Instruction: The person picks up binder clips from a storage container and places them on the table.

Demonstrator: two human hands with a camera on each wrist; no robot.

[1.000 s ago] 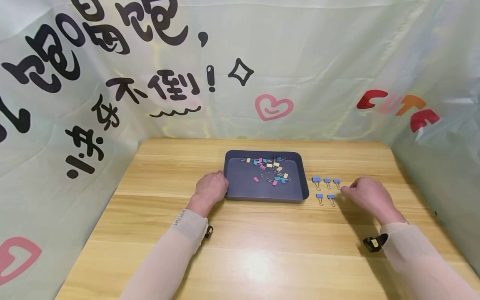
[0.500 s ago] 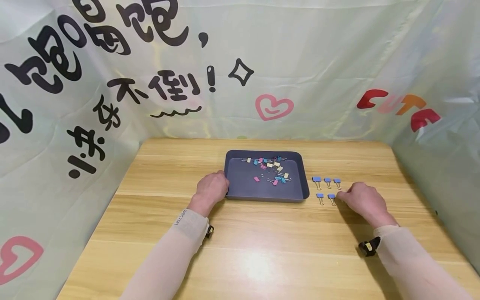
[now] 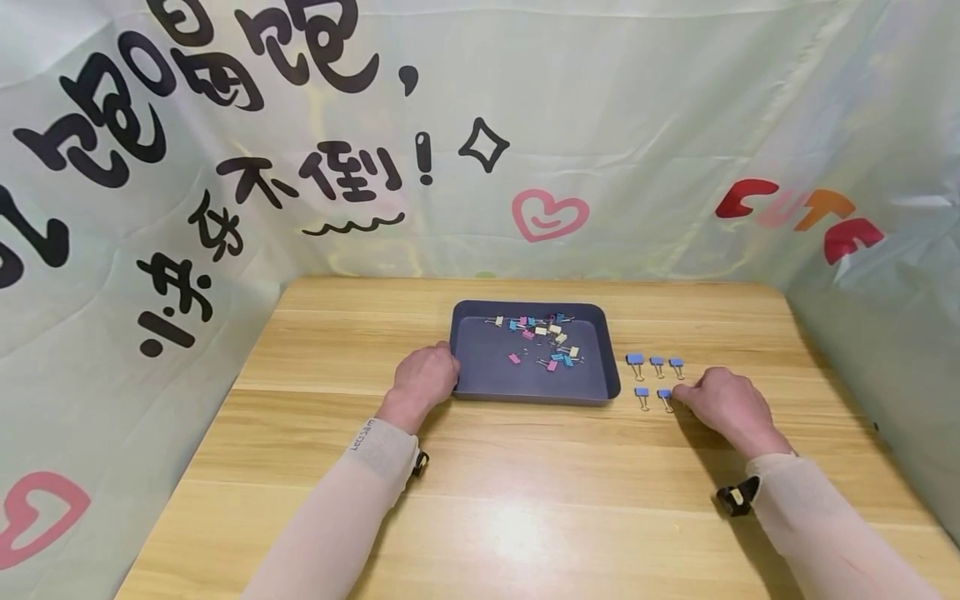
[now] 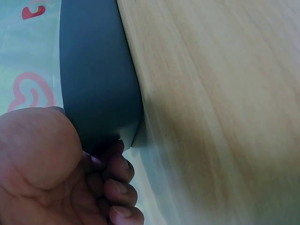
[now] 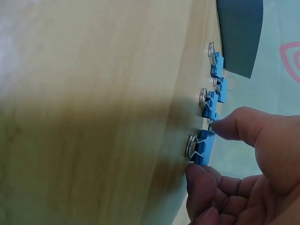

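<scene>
In the head view my left hand point(image 3: 427, 377) grips the left side of a dark grey tray point(image 3: 480, 379). The left wrist view shows its thumb by the rim and its fingers curled at the outer wall point(image 4: 98, 84). My right hand point(image 3: 727, 404) is low over the table, right of the tray. Between its thumb and forefinger it pinches a blue binder clip point(image 5: 203, 149), which the hand hides from the head view. Beside it blue binder clips lie in two rows, a back one point(image 3: 657, 362) and a front one point(image 3: 642, 392).
Inside the tray lie several small binder clips in pink, cream point(image 3: 574, 352) and light blue, mostly toward its right and back. Wooden tabletop point(image 3: 480, 483) surrounds the tray. A printed cloth point(image 3: 637, 150) hangs behind and at both sides.
My right hand has come slightly left and toward me, from beside the back row to the end of the front row. My left hand has stayed at the tray.
</scene>
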